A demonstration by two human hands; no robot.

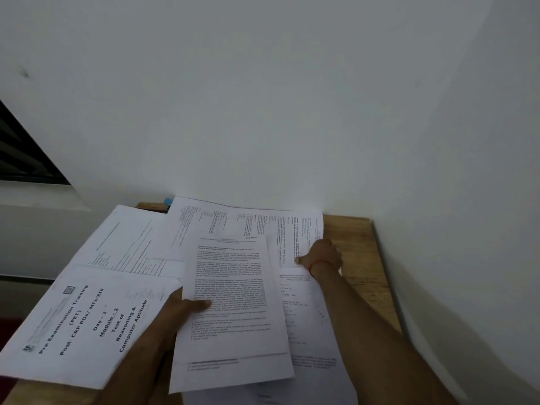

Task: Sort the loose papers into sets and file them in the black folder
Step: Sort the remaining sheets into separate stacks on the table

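Loose printed papers cover a small wooden table (362, 252). My left hand (187, 306) holds a set of text pages (233, 302) by its left edge, thumb on top, lifted above the rest. My right hand (321, 255) reaches to the back right and pinches the near corner of a sideways-lying printed sheet (251, 223) against the wall. A cover page (84, 320) titled "Pre Examination Training" lies at the front left. More sheets (309, 317) lie under my right forearm. No black folder is clearly in view.
A white wall rises right behind the table and along its right side. A small blue object (168, 201) peeks out at the back behind the papers. Another white sheet (128, 238) overhangs the table's left edge. A dark window (20, 153) is at far left.
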